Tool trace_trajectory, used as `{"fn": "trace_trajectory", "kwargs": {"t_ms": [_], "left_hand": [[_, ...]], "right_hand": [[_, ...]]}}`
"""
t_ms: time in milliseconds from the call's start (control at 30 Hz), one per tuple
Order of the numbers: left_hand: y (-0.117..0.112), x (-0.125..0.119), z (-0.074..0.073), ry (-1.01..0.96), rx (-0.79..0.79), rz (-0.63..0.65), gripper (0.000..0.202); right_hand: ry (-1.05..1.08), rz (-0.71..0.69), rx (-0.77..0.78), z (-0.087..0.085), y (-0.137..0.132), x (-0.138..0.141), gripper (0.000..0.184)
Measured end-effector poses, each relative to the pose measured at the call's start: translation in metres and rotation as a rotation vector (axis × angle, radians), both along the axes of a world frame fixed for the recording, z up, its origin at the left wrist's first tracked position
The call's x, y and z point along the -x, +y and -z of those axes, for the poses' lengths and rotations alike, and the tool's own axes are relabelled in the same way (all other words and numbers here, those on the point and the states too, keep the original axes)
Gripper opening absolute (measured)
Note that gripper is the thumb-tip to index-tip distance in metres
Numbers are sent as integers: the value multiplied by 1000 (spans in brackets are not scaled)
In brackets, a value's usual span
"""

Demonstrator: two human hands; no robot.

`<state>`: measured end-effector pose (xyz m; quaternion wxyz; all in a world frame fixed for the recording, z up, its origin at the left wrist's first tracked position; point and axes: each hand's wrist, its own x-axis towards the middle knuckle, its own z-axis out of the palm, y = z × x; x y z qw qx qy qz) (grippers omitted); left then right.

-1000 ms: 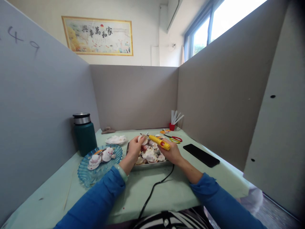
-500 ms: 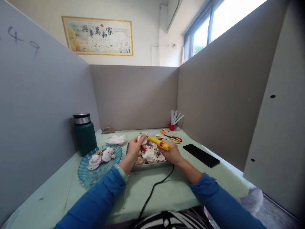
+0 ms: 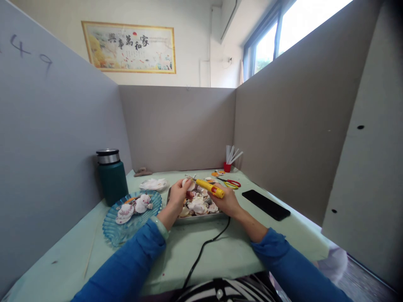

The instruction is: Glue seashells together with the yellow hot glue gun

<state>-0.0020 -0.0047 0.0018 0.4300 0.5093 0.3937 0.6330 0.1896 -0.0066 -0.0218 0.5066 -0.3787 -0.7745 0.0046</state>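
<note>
Over the metal tray (image 3: pixel 199 219), left hand (image 3: pixel 176 198) is pinched shut on a pale shell (image 3: pixel 189 184), lifted clear of the pile so the tool's tip can meet it. Right hand (image 3: pixel 227 202) is wrapped around a yellow corded tool (image 3: pixel 210 188), angled toward that shell. Tray's heaped with loose shells (image 3: pixel 198 206); the blue glass plate (image 3: pixel 116 235) just beside it on the surface (image 3: pixel 220 256) holds only a few.

perhaps 49 on partition (image 3: pixel 56 142), 家和萬事興 on picture (image 3: pixel 128 47)
</note>
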Motion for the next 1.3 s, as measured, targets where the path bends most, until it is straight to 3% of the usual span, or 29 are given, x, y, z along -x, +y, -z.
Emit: {"fn": "trace_trajectory", "kwargs": {"t_ms": [1300], "left_hand": [[-3, -1, -1, 18, -21, 24, 43]], "right_hand": [[14, 3, -14, 0, 1, 0, 15]]}}
